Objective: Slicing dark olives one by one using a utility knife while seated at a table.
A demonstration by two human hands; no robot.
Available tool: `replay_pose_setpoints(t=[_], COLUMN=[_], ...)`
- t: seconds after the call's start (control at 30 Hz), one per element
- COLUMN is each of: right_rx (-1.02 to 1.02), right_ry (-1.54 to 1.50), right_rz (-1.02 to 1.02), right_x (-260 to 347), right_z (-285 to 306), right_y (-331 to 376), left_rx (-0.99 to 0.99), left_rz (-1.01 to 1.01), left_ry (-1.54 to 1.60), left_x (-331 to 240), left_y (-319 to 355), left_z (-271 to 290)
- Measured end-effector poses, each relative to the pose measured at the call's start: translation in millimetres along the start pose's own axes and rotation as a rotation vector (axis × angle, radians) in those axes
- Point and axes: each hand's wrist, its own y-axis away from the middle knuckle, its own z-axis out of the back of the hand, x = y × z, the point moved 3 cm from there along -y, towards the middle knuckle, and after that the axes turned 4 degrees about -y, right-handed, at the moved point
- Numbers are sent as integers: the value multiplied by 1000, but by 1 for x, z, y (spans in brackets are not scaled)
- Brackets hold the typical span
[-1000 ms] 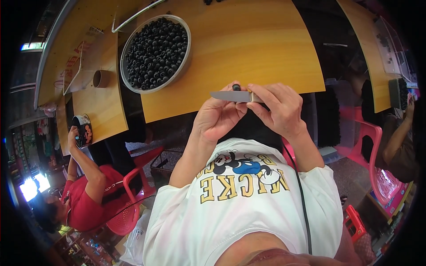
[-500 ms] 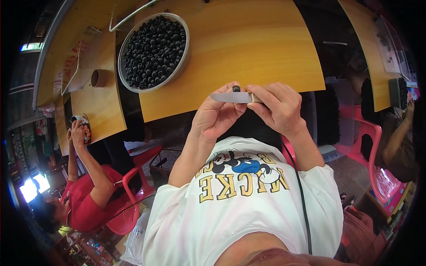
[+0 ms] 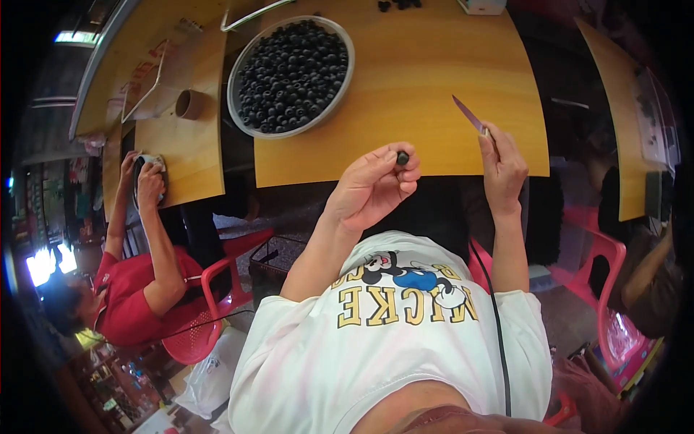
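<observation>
Between the thumb and fingers of my left hand [image 3: 372, 184] is a small black round piece [image 3: 403, 157], its end facing up. My right hand [image 3: 504, 170] is closed around the handle of a knife [image 3: 468, 114]. The blade points up and left over the table, apart from the left hand. Beyond my left hand stands a round, pale-rimmed bowl [image 3: 352, 64], filled with similar black pieces [image 3: 293, 76], some showing a hole in the end.
The wooden table [image 3: 441, 72] lies in front of me. Several dark bits [image 3: 397, 4] and a white box [image 3: 483, 6] sit at its far side. At left, a person in red [image 3: 148, 282] works by a brown cup [image 3: 189, 105]. A pink chair [image 3: 603, 253] stands at right.
The knife has moved right, away from the black piece, and its blade now points away from me. My hands have separated; the left one still pinches the piece.
</observation>
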Motion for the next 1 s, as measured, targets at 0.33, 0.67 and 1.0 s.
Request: replay_pose_setpoints(t=[0.33,0.67,1.0], right_rx=[15,52,259], right_ry=[17,35,-656], right_rz=[-17,20,-438], right_x=[0,8,13], right_z=[1,2,8], right_y=[7,11,1], left_rx=[-416,-474,-125], left_rz=[-481,-348,186], left_ry=[-1530,-2613,-1184], left_x=[-136,-181,-104], left_y=[-1,-71,-35], left_z=[-32,-16,-56])
